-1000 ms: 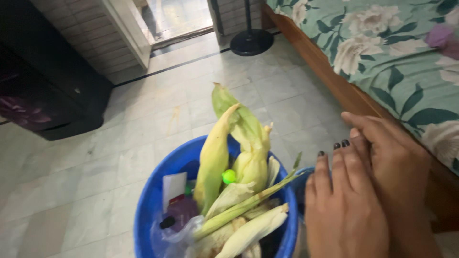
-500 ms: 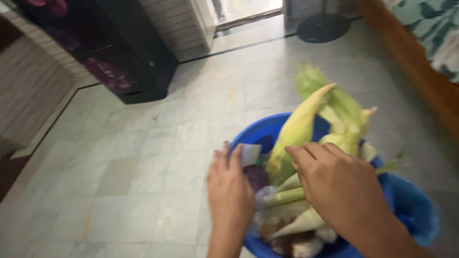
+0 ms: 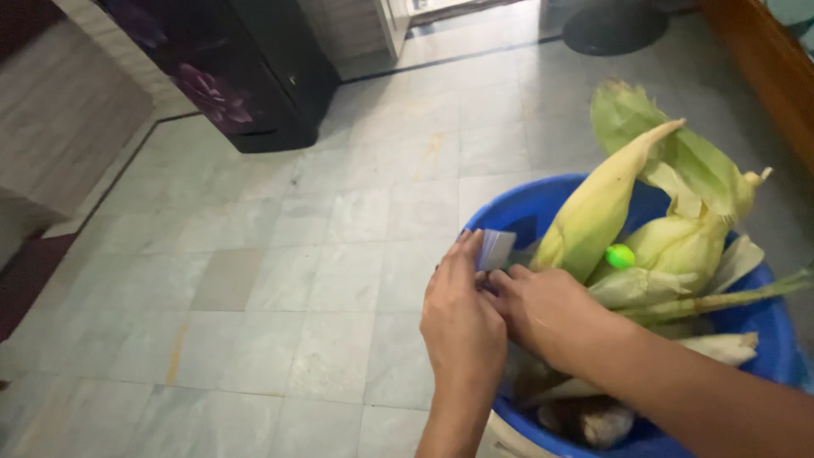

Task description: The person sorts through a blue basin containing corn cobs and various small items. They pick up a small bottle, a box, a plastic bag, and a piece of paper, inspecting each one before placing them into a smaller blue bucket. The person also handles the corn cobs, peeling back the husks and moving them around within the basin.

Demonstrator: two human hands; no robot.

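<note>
A blue plastic tub (image 3: 517,208) stands on the tiled floor at the right, filled with corn cobs in pale green husks (image 3: 598,208) and loose husk leaves. A small bright green ball (image 3: 620,255) lies among them. My left hand (image 3: 462,326) and my right hand (image 3: 543,309) meet at the tub's near left rim. Their fingers pinch a small white card or packet (image 3: 495,248) that sticks up from the tub. What lies under my hands is hidden.
A dark cabinet with a purple flower pattern (image 3: 229,76) stands at the back left. A black round fan base (image 3: 615,25) sits on the floor at the top. A wooden bed frame (image 3: 767,64) runs along the right edge. Grey tiles (image 3: 254,280) cover the floor.
Both hands moved from the tub's right side to its left rim and closed on the white card. The view swung left and down, away from the bed.
</note>
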